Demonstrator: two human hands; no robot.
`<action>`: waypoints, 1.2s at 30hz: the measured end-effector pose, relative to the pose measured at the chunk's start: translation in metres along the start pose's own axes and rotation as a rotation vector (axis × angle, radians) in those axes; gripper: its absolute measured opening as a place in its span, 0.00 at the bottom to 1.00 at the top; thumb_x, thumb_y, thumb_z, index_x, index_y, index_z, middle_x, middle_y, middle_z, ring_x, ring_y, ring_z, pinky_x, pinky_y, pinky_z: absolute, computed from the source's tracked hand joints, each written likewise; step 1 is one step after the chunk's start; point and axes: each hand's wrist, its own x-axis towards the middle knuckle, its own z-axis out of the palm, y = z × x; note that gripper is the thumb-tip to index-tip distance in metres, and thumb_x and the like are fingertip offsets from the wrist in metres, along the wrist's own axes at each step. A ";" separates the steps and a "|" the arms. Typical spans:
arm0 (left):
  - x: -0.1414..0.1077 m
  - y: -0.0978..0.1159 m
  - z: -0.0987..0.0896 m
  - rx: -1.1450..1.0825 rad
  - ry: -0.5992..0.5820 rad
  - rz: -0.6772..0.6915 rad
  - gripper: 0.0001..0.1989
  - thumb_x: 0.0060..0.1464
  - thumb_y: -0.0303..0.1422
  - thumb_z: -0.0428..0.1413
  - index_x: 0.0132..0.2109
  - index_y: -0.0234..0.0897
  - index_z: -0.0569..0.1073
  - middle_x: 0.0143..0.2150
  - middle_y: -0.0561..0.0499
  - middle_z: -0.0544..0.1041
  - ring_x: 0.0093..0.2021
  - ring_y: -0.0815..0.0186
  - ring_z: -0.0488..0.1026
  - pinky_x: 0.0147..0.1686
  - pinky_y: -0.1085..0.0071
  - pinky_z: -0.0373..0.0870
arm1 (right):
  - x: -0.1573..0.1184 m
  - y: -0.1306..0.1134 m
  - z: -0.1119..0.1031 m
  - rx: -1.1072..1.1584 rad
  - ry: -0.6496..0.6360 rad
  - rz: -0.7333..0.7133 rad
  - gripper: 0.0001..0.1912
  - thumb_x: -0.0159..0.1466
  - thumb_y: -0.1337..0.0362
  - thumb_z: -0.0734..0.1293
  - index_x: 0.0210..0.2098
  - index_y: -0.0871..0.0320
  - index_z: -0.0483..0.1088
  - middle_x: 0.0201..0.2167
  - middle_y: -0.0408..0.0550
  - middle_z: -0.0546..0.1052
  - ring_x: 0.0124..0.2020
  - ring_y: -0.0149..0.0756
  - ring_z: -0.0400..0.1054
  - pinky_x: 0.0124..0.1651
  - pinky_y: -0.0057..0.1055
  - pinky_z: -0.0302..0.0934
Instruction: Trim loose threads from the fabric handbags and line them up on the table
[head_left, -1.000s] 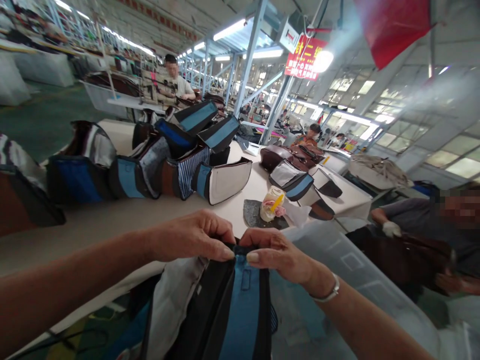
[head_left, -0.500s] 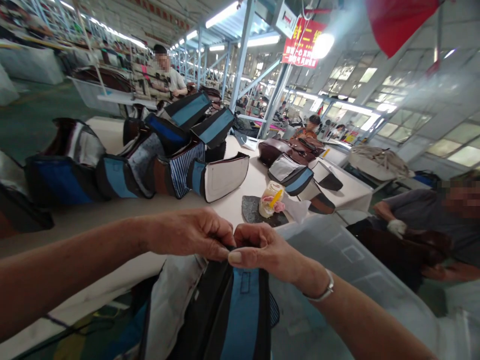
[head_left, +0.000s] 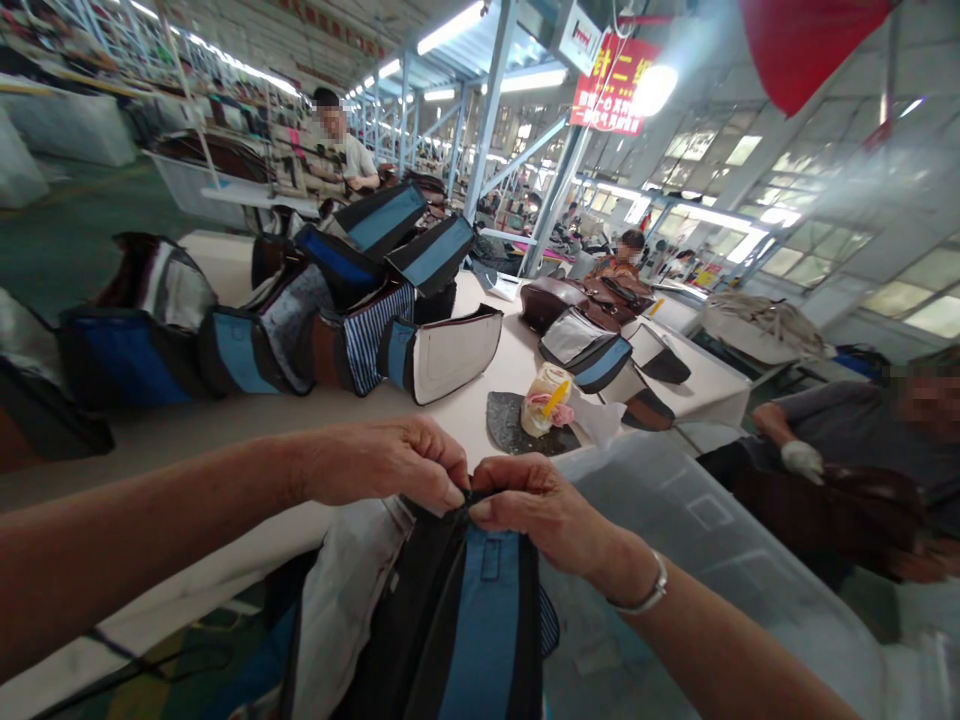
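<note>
An unfinished bag, black with a blue centre stripe and a stitched rectangle, stands in front of me at the table's near edge. Its pale lining shows on the left side. My left hand pinches the bag's far upper edge between thumb and fingers. Close beside it, my right hand grips the same edge, thumb toward me, with a metal bracelet on the wrist. Thumbs and fingertips of both hands nearly meet at the seam. What exactly lies between the fingertips is too small to make out.
Several bag pieces stand along the white table. A jar with a yellow tool sits on a dark slab. At right are a translucent plastic bin and a seated person with a brown bag.
Both hands stay at the bag's edge. The thumbs, pressed together before, are now slightly apart, and the left thumb has shifted up a little. The view has moved slightly.
</note>
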 end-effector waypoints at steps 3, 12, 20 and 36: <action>0.001 -0.002 0.002 -0.008 0.036 -0.045 0.16 0.50 0.44 0.63 0.31 0.34 0.72 0.24 0.57 0.61 0.26 0.70 0.52 0.25 0.70 0.46 | 0.003 0.003 0.001 0.057 0.004 -0.008 0.13 0.56 0.58 0.73 0.32 0.62 0.72 0.25 0.39 0.64 0.27 0.26 0.51 0.30 0.28 0.43; 0.004 0.000 0.004 -0.016 0.128 -0.108 0.10 0.41 0.36 0.58 0.29 0.32 0.75 0.23 0.55 0.66 0.25 0.69 0.57 0.26 0.71 0.49 | 0.005 0.005 0.005 0.040 0.055 0.002 0.12 0.56 0.59 0.72 0.31 0.62 0.71 0.23 0.39 0.63 0.25 0.25 0.50 0.29 0.28 0.42; 0.007 0.001 0.003 -0.075 0.110 -0.103 0.09 0.39 0.34 0.59 0.28 0.32 0.77 0.24 0.54 0.70 0.27 0.68 0.60 0.29 0.72 0.54 | 0.001 0.001 0.006 0.029 0.036 -0.047 0.19 0.60 0.53 0.71 0.25 0.60 0.65 0.21 0.37 0.57 0.24 0.25 0.46 0.27 0.29 0.39; 0.009 -0.009 0.009 0.215 0.195 -0.096 0.07 0.45 0.34 0.55 0.28 0.34 0.75 0.22 0.56 0.62 0.25 0.68 0.56 0.25 0.70 0.49 | 0.003 0.008 0.009 -0.373 0.249 -0.166 0.02 0.56 0.67 0.67 0.29 0.60 0.71 0.23 0.39 0.67 0.26 0.27 0.55 0.29 0.26 0.49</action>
